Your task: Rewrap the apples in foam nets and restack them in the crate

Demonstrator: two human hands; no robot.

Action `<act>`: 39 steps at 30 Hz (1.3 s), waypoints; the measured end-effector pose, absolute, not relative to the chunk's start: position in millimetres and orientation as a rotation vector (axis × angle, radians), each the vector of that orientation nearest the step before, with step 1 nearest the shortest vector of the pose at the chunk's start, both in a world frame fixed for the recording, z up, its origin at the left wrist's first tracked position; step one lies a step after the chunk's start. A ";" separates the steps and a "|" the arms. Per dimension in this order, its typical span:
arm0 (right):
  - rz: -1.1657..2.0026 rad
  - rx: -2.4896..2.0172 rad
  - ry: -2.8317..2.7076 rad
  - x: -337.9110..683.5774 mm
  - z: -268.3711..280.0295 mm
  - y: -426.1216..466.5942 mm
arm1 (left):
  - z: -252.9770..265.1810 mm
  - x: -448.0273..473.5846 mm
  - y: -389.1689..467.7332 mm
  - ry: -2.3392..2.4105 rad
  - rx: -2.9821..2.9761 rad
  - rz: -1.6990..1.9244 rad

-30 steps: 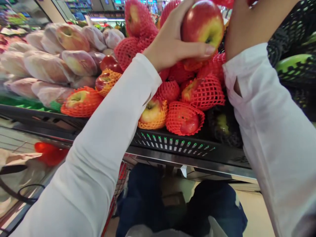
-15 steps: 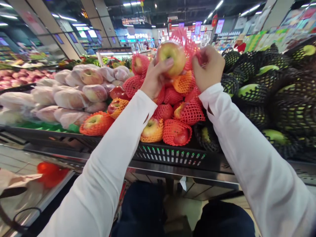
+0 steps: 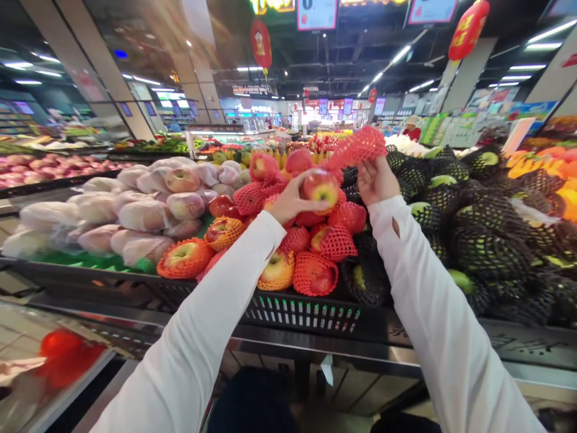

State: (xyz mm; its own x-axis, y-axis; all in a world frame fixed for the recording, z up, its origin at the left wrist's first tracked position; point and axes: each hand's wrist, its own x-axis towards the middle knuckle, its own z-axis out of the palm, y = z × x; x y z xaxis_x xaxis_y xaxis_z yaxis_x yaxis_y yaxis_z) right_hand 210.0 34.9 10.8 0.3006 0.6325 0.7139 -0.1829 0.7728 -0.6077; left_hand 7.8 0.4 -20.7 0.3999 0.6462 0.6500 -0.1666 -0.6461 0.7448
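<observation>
A bare red and yellow apple (image 3: 321,185) is gripped in my left hand (image 3: 288,201), thumb below it and fingers behind. My right hand (image 3: 381,179) is raised beside it, its fingertips at a red foam fruit net (image 3: 360,146) that stretches toward the apple's top. Whether the net still touches the apple I cannot tell. Beneath both hands lies a pile of apples in red and orange foam nets, among them a red-netted apple (image 3: 315,274) and an orange-netted apple (image 3: 276,270) at the front of a black crate (image 3: 302,313).
Left of the pile sit pale fruits in thin bags (image 3: 144,215) on green lining. Dark-netted green fruits (image 3: 491,234) fill the right side. A metal shelf edge (image 3: 342,355) runs along the front. A red plastic bag (image 3: 67,358) is low at the left. Hanging lanterns (image 3: 469,30) are overhead.
The view has tilted up. The apple has turned in my left hand and sits lower against the pile. My right hand's fingers have turned upward, and the net now stretches out above them.
</observation>
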 end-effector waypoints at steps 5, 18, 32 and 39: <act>0.654 -0.745 -0.922 192.9 5.2 18.5 | -14.9 3.5 -2.9 0.488 2.124 1.273; -0.415 -0.804 -1.536 183.0 1.6 -13.4 | -9.3 6.7 -1.3 0.654 1.668 1.764; -0.332 -1.047 -1.629 175.8 -1.9 -11.1 | -7.9 2.4 -4.9 0.766 1.758 1.781; -0.369 -1.079 -1.854 169.2 -4.8 -15.8 | 1.2 -3.3 -20.8 0.635 2.014 2.110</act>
State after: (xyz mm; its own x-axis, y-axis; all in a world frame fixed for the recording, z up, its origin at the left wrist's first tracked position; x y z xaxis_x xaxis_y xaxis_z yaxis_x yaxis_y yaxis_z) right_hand 169.2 -15.8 -4.8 -0.1836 0.5235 0.8320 0.8020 0.5692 -0.1812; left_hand -3.3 -20.8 1.2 -0.0831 0.3954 0.9147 0.1754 -0.8978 0.4040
